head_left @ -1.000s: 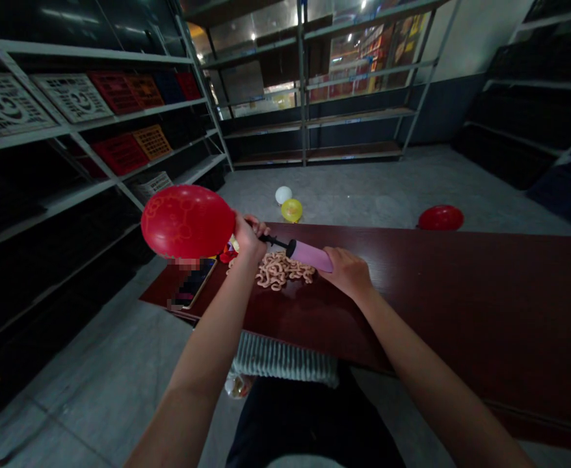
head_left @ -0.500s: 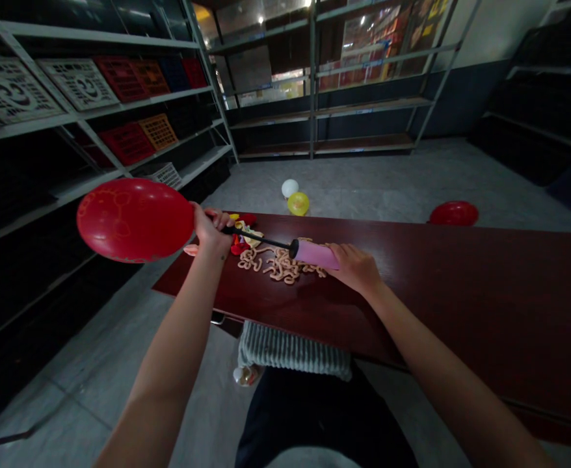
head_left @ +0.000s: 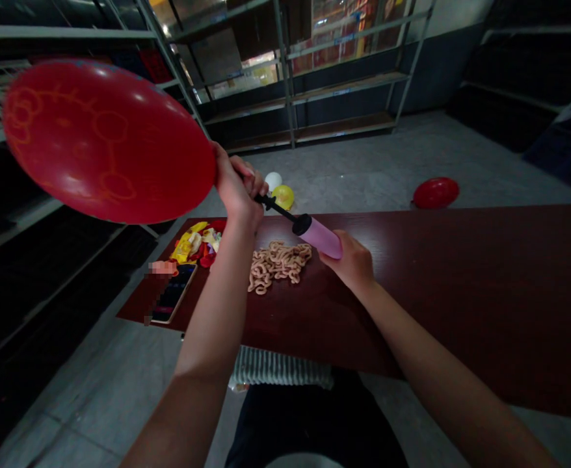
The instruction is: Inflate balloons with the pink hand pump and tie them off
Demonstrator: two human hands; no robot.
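My left hand (head_left: 237,185) is closed round the neck of a large red balloon (head_left: 105,140) where it meets the black nozzle of a hand pump. The balloon stands out to the upper left, printed with faint yellow figures. My right hand (head_left: 351,263) grips the pink barrel of the pump (head_left: 315,233), which slants up to the left over a dark red table (head_left: 461,286). Under the pump lies a heap of pale clips (head_left: 276,263).
Loose flat balloons (head_left: 200,237) and a phone (head_left: 173,296) lie at the table's left end. On the grey floor beyond are a yellow balloon (head_left: 283,195), a white balloon (head_left: 272,180) and a red balloon (head_left: 436,192). Metal shelving stands left and behind.
The red balloon has grown larger and risen towards the upper left. My left hand has lifted with it, tilting the pump upward; the pump rod now shows shorter than half a second ago.
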